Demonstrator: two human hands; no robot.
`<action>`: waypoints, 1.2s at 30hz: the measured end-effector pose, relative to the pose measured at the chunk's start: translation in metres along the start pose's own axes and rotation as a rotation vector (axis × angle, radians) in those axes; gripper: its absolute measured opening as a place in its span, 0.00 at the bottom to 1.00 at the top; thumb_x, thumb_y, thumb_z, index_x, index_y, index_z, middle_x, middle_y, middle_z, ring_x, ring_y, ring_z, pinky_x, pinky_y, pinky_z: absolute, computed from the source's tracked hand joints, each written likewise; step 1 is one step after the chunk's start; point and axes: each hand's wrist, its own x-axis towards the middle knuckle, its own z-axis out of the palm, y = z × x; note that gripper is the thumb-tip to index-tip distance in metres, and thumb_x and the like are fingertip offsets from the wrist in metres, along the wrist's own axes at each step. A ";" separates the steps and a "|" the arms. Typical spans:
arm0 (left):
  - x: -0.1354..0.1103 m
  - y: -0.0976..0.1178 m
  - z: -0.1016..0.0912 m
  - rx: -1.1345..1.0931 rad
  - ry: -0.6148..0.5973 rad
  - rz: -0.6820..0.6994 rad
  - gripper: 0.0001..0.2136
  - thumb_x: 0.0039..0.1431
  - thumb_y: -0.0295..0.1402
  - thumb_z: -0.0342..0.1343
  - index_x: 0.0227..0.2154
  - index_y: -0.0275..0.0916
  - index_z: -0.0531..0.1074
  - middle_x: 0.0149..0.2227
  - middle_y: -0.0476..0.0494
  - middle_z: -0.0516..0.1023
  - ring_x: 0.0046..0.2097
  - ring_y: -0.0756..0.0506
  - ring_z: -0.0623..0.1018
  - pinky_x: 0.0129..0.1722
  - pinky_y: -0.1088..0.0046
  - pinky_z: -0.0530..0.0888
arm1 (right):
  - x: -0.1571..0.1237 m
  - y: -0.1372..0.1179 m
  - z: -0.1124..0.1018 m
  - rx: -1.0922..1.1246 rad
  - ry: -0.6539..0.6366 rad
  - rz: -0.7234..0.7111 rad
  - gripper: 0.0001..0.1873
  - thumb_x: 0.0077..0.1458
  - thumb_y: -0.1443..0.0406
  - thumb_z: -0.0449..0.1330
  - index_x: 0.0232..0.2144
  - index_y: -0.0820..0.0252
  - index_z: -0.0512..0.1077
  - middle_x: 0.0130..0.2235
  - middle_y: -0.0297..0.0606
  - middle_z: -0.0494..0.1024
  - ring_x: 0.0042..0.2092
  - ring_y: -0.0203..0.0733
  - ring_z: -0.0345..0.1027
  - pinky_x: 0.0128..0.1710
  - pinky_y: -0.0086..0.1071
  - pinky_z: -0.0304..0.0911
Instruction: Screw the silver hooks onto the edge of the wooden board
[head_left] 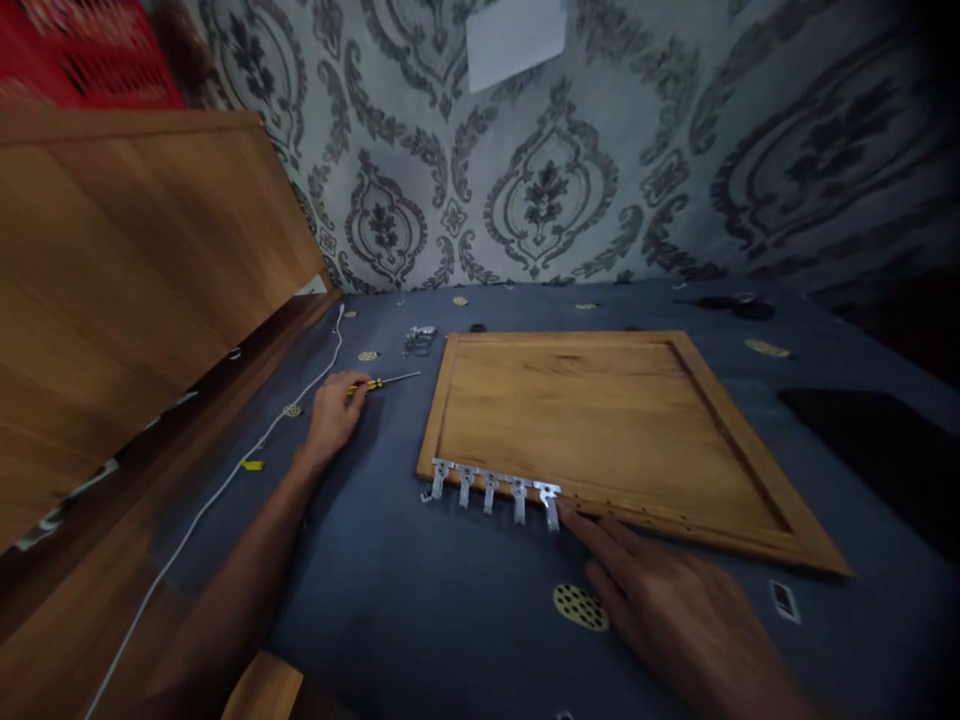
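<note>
My left hand is closed round the yellow handle of a screwdriver, whose thin shaft points right over the blue cloth. A framed wooden cabinet door lies flat on the cloth to the right. Along its near edge sit several metal hinges in a row, their arms hanging over the edge toward me. With fingers stretched out, my right hand has its index fingertip at the rightmost hinge. Small dark holes dot the door's edge to the right of the hinges.
A small pile of metal parts lies beyond the screwdriver. At left stands a large wooden panel, with a white cable running alongside. A dark flat object lies right of the door. Patterned wallpaper covers the wall behind.
</note>
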 end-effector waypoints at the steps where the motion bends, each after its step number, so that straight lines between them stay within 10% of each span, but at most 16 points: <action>1: 0.001 0.000 0.003 0.005 -0.011 0.009 0.14 0.67 0.39 0.56 0.49 0.35 0.72 0.50 0.39 0.75 0.49 0.43 0.77 0.50 0.58 0.77 | 0.001 0.001 0.000 0.005 -0.003 -0.010 0.27 0.54 0.76 0.51 0.51 0.55 0.77 0.39 0.40 0.85 0.28 0.41 0.78 0.21 0.30 0.69; 11: 0.033 -0.024 0.012 0.063 -0.054 -0.055 0.16 0.67 0.39 0.56 0.53 0.36 0.70 0.54 0.38 0.73 0.51 0.42 0.76 0.51 0.57 0.77 | 0.005 0.002 0.003 0.040 0.049 -0.024 0.24 0.53 0.76 0.53 0.46 0.55 0.80 0.39 0.41 0.85 0.30 0.44 0.80 0.24 0.32 0.74; 26: 0.019 -0.030 -0.006 0.004 -0.312 0.132 0.15 0.67 0.39 0.56 0.52 0.36 0.71 0.52 0.39 0.74 0.49 0.43 0.77 0.49 0.58 0.78 | 0.001 0.008 0.008 0.050 0.076 -0.051 0.26 0.55 0.75 0.51 0.49 0.56 0.79 0.40 0.40 0.86 0.30 0.44 0.80 0.25 0.34 0.75; 36: 0.074 0.004 0.035 0.043 -0.237 0.150 0.17 0.67 0.39 0.56 0.54 0.37 0.69 0.55 0.38 0.72 0.52 0.41 0.76 0.51 0.56 0.77 | 0.002 0.005 0.004 0.075 0.064 -0.031 0.27 0.53 0.76 0.51 0.49 0.56 0.79 0.38 0.39 0.85 0.29 0.43 0.79 0.24 0.32 0.72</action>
